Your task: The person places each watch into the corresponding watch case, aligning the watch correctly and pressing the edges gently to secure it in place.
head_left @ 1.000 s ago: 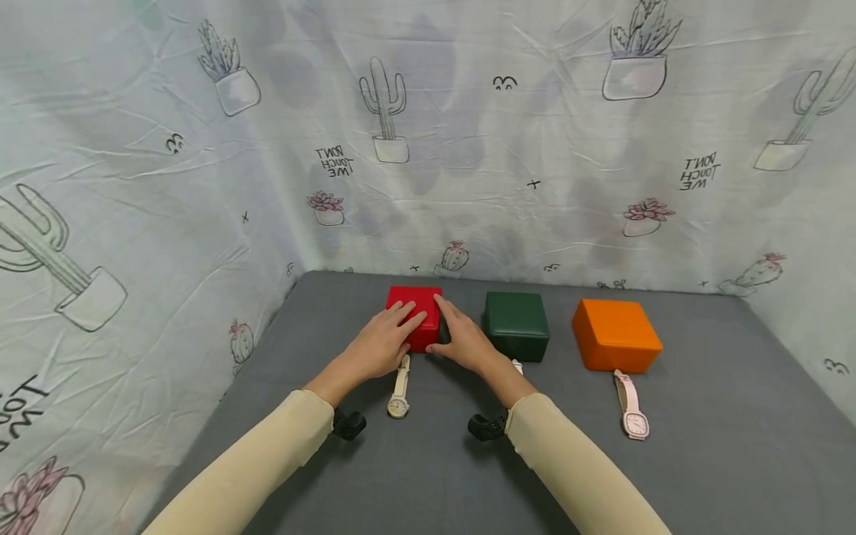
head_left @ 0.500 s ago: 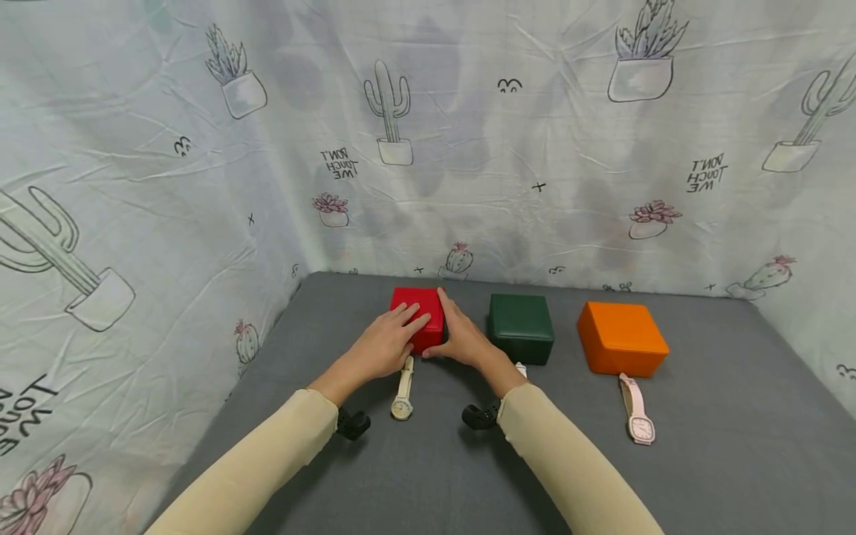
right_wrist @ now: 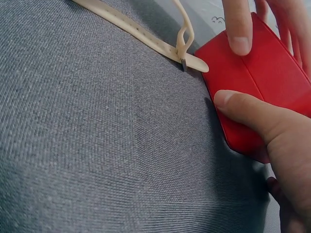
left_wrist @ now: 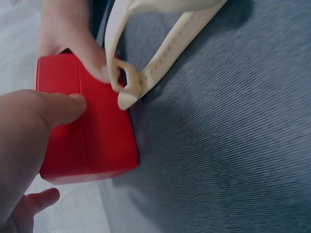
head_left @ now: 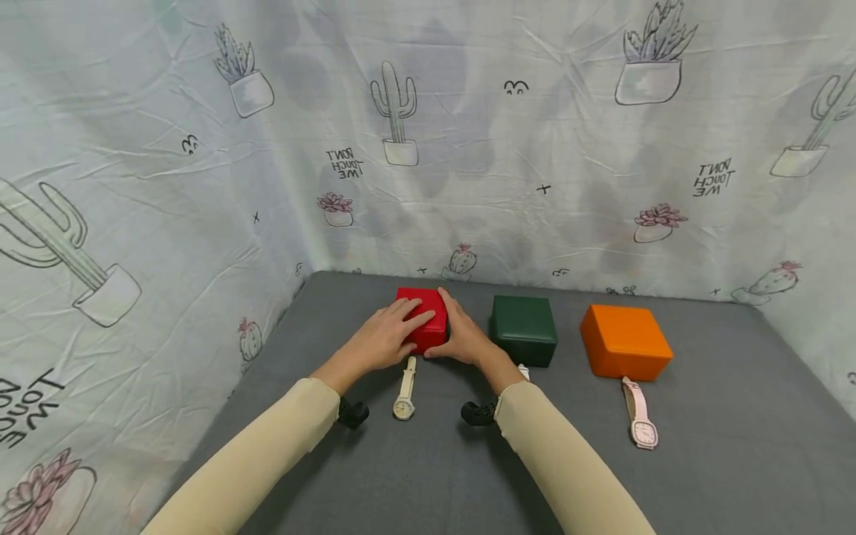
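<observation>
Currently the red box (head_left: 423,322) sits between both hands on the grey bench (head_left: 428,461). Left hand (head_left: 384,340) grips its left side and top, right hand (head_left: 464,338) its right side. Cream watch (head_left: 405,390) lies just in front.

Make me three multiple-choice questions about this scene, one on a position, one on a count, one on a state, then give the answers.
1. Where does the cream watch lie?
A. in front of the red box
B. on top of the green box
C. behind the orange box

2. How many boxes stand on the grey mat?
A. two
B. three
C. five

3. What state is the red box in?
A. lid open
B. closed, both hands on it
C. tipped on its side

Answers: 1 A, its strap end reaches the red box's near edge. 2 B, red, green box and orange box. 3 B, left hand and right hand grip it, lid down.
</observation>
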Demonstrator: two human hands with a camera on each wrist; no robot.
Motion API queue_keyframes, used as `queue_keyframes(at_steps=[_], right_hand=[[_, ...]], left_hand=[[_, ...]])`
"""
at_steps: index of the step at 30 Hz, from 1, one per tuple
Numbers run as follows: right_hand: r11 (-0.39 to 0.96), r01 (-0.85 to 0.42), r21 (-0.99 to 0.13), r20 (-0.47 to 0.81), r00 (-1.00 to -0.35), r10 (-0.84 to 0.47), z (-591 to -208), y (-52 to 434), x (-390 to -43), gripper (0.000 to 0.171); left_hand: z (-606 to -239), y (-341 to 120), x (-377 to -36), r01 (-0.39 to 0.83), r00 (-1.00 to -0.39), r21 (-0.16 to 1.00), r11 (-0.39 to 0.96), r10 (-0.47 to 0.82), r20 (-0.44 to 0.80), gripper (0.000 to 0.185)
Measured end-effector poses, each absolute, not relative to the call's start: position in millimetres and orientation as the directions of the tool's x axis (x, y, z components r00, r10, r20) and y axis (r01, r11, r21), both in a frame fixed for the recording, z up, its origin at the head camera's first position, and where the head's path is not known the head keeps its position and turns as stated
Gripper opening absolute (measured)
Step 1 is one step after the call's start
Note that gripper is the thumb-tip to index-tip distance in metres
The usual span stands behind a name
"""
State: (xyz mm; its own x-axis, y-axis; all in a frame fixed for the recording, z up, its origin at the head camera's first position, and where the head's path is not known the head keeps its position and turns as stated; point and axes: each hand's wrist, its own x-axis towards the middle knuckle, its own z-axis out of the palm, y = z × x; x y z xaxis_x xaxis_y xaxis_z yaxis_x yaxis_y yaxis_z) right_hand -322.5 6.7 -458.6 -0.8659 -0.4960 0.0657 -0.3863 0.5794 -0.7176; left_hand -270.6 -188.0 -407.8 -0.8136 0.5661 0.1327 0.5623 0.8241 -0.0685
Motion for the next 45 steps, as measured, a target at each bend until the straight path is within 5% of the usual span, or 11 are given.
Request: queue_keyframes(at_steps=[15,37,45], right_hand=[[0.602,-0.309,-0.736,0.007,-0.893,-0.45,-462.1,7.9,-323.7,0.133],[0.618,-0.279,-0.735,-0.013,-0.905,-0.425,-458.8,6.1,-324.2,0.121],[0.617,-0.273,-0.738,-0.012,-0.909,-0.417,-461.5,6.5,-326.8,0.12]], left_hand=[[-406.8,-186.9,-296.1,0.512,-0.857,0.053,0.857,0.514,-0.035,0.093],[-387.9,-188.0,-307.6,0.502,-0.855,0.079,0.861,0.508,-0.106,0.087],[-389.8,-187.4,-294.8,0.537,-0.841,-0.095,0.838,0.541,0.02,0.075]])
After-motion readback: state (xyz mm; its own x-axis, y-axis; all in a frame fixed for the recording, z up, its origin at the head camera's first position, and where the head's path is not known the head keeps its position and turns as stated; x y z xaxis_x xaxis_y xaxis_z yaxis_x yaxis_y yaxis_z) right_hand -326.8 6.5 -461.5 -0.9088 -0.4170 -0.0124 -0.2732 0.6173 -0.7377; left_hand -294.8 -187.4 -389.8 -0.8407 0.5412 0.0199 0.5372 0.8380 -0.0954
